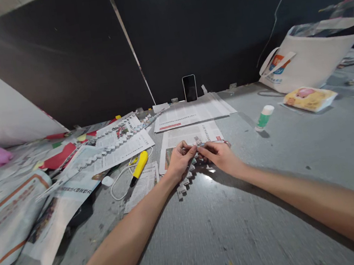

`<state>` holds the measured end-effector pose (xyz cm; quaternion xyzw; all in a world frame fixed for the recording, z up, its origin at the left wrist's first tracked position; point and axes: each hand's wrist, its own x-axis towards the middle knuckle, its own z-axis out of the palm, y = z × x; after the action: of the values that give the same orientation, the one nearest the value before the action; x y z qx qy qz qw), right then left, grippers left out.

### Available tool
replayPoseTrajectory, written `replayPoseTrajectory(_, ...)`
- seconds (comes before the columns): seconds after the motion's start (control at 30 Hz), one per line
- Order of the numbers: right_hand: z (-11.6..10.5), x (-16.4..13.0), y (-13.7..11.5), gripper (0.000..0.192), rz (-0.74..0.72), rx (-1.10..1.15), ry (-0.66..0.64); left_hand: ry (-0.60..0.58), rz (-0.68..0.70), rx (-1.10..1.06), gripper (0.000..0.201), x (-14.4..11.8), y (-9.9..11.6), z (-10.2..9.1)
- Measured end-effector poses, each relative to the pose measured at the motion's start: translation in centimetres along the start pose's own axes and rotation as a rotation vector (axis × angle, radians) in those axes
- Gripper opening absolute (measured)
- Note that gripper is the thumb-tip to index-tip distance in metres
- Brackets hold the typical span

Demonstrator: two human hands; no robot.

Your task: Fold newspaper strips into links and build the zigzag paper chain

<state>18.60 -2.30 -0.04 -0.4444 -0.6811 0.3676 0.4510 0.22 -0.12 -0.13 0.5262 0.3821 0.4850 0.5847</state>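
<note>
A zigzag chain of folded newspaper strips (186, 182) hangs below my fingers, its lower end near the grey tabletop. My left hand (182, 158) is closed in a pinch at the chain's upper end. Facing it, my right hand (219, 155) pinches the same folded paper, thumb and finger close to the left thumb. A small printed paper tab (197, 139) sticks up between the two hands. Behind them a newspaper sheet (170, 141) lies flat. The right hand's lower fingers are partly hidden in shadow.
A yellow utility knife (140, 167) and a white cable (115, 188) lie left. A glue stick (264, 118) stands right, near a yellow packet (310, 98) and white bag (312, 56). A phone (190, 88) leans against the black wall. A long folded-paper chain (110, 147) crosses newspapers.
</note>
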Motion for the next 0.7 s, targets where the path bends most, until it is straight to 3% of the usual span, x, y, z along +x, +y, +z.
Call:
replayPoseTrajectory(0.3, 0.22, 0.20, 1.20, 0.048, 0.003, 0.025, -0.091, -0.055, 0.064, 0.046, 0.059, -0.05, -0.24, 0.12)
replayPoseTrajectory(0.53, 0.22, 0.36, 1.01, 0.047, -0.010, 0.105, -0.115, -0.115, 0.024, 0.001, 0.058, -0.40, 0.26, 0.29)
replayPoseTrajectory(0.7, 0.24, 0.46, 0.84, 0.030, -0.012, 0.201, 0.091, -0.078, -0.025, -0.007, 0.062, -0.38, 0.57, 0.19)
